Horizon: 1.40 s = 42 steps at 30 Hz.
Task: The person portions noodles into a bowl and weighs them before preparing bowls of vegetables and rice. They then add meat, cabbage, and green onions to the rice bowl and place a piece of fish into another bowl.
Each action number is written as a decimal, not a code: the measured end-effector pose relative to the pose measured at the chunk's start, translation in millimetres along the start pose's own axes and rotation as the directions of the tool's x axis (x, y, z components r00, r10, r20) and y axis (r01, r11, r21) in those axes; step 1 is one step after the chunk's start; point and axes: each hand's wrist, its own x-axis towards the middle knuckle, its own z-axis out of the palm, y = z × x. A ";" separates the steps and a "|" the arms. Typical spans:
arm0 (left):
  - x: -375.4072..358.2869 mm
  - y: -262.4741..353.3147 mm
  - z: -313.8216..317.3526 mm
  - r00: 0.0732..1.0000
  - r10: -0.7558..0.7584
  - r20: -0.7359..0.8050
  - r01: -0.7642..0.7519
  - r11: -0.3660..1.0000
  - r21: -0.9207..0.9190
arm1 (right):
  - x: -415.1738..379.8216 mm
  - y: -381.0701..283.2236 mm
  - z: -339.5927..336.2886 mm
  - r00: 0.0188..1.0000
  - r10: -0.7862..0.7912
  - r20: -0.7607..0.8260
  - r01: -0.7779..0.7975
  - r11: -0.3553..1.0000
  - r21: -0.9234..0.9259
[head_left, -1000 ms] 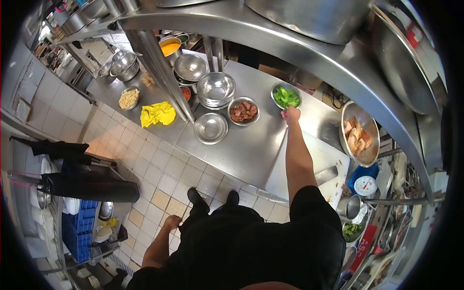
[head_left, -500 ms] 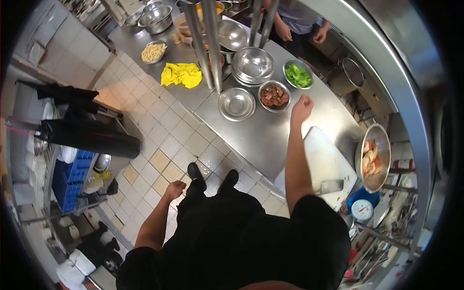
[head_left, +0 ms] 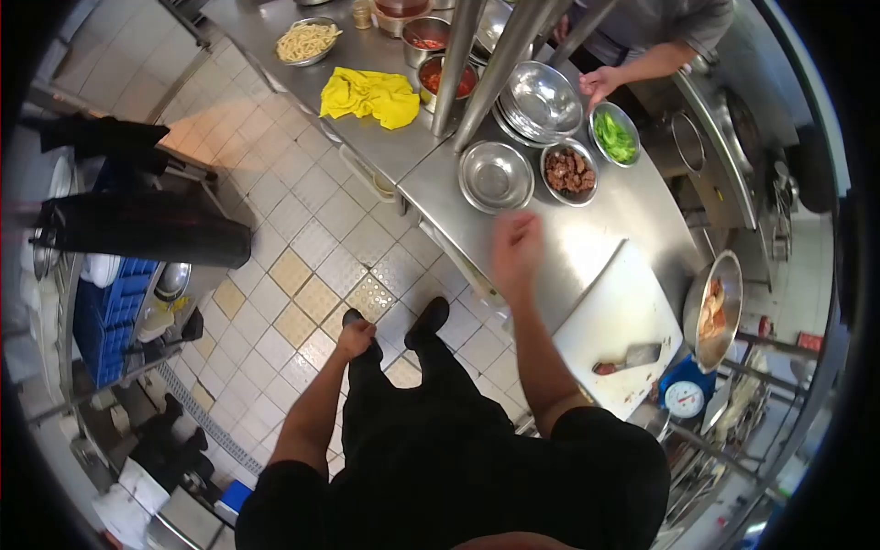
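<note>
My right hand [head_left: 518, 246] is over the steel counter's front edge, just below an empty steel bowl [head_left: 496, 178]; motion smears its fingers. My left hand [head_left: 357, 339] hangs low above the floor by my leg, its fingers curled in with nothing visible in them. Near my right hand, a steel bowl of browned meat chunks [head_left: 568, 172] stands beside a bowl of green vegetable pieces [head_left: 614, 135]. A white cutting board [head_left: 610, 307] lies to the right of my right forearm, with a cleaver [head_left: 641, 356] on it.
A co-worker's hand [head_left: 600, 84] is close to the green vegetables. Stacked steel bowls [head_left: 541, 101], a yellow cloth [head_left: 369, 97] and a bowl of pale strips [head_left: 308, 42] stand along the counter. Steel posts [head_left: 500, 78] rise from it. A dial scale [head_left: 684, 398] sits right of the board.
My right hand has moved left and back from beside the meat bowl to the counter's front edge. The co-worker's hand has come nearer the green vegetable bowl. The view has shifted.
</note>
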 end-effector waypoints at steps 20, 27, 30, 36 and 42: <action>-64.2 -139.6 -93.1 0.994 -0.097 -0.058 0.070 0.928 -0.365 | 53.5 -76.7 -59.1 0.799 -0.571 -0.188 0.366 0.710 -0.602; -49.6 48.4 -110.8 0.931 0.190 0.312 0.177 0.513 -0.840 | -203.9 -54.8 -8.3 0.839 -0.412 0.356 0.535 0.744 -0.400; -8.2 55.6 -96.1 0.924 0.157 0.350 0.288 0.317 -0.904 | -241.6 0.0 45.2 0.767 -0.407 0.495 0.551 0.814 -0.184; 67.3 -27.6 -98.9 0.969 0.100 0.227 0.104 0.666 -0.739 | -169.6 78.3 106.7 0.544 -0.417 0.728 0.469 0.871 0.148; 106.0 -56.1 -44.5 0.996 0.046 -0.081 -0.092 0.581 -0.808 | 18.1 266.2 155.1 0.887 0.153 0.435 0.121 0.833 -0.539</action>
